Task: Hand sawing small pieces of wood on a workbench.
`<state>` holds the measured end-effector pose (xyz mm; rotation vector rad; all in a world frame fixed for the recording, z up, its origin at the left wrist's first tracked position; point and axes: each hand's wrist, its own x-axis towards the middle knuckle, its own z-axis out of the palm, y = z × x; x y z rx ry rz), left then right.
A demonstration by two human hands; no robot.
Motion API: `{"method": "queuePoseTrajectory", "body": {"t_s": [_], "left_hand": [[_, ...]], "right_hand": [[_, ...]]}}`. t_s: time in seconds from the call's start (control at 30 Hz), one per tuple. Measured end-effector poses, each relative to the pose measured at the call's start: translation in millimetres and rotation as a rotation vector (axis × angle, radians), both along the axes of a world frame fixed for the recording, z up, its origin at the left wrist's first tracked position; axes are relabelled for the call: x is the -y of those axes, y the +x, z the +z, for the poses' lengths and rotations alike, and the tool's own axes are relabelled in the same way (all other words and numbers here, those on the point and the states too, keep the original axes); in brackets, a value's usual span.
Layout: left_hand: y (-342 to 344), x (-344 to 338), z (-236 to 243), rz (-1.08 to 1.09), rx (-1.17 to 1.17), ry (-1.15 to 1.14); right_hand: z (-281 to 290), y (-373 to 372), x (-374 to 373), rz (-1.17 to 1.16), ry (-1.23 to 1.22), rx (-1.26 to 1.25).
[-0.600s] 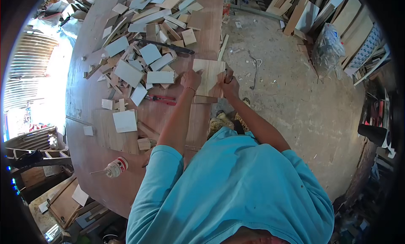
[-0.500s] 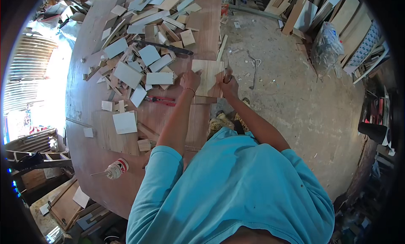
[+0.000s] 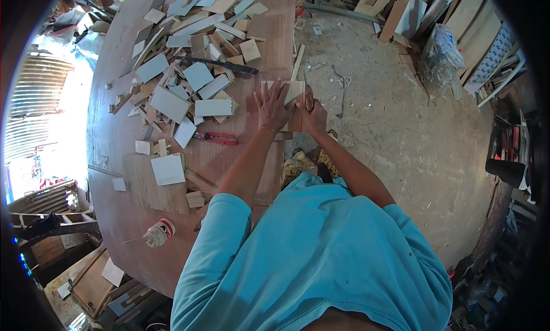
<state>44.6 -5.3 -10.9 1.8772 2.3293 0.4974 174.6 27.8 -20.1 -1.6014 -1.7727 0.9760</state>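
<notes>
At the far left one corrugated sheet (image 3: 44, 82) stands beside the bright gap, and next to it begins the desk (image 3: 123, 222). On the desk lies one small white chip (image 3: 119, 184), then one flat wooden panel (image 3: 140, 193), then, nearer the person, one white bottle (image 3: 160, 232) with a red label, on its side, its single thin nozzle pointing left. One white tile (image 3: 168, 169) rests on the panel, and one small block (image 3: 195, 199) sits by the panel's right edge. Farther back spreads one heap (image 3: 169, 103) of white and bare wood offcuts, overlapping too much to count. One red tool (image 3: 216, 138) lies at its near edge, and one long black bar (image 3: 229, 66) lies across it. The left hand (image 3: 273, 106) is palm down on one board (image 3: 296, 90) at the desk's right edge, its fingers stretched and parted, gripping nothing. The right hand (image 3: 312, 116) is curled closed at the board's right side around one dark tool (image 3: 310, 106), mostly hidden, whose kind I cannot tell. Further right, one bent wire (image 3: 342, 93) lies on the floor (image 3: 389, 119), and one clear bag (image 3: 442, 62) stands against several leaning planks (image 3: 472, 22).
</notes>
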Motion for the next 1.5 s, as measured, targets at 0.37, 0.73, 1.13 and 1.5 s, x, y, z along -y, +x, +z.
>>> {"method": "queuePoseTrajectory", "body": {"t_s": [0.37,0.73,1.13,1.5], "left_hand": [[-17,6,-5,0.096,-0.025,-0.076],[-13,-10,-2,0.051,-0.044,-0.163],[-11,-16,-2,0.063,-0.013,-0.146],[-13,-12,-5,0.032,-0.023,-0.058]], "right_hand": [[4,2,0,0.009,0.130,-0.063],[57,11,6,-0.096,-0.158,-0.501],[115,24,22,-0.218,-0.391,-0.732],[124,7,62,-0.192,-0.388,-0.757]]}}
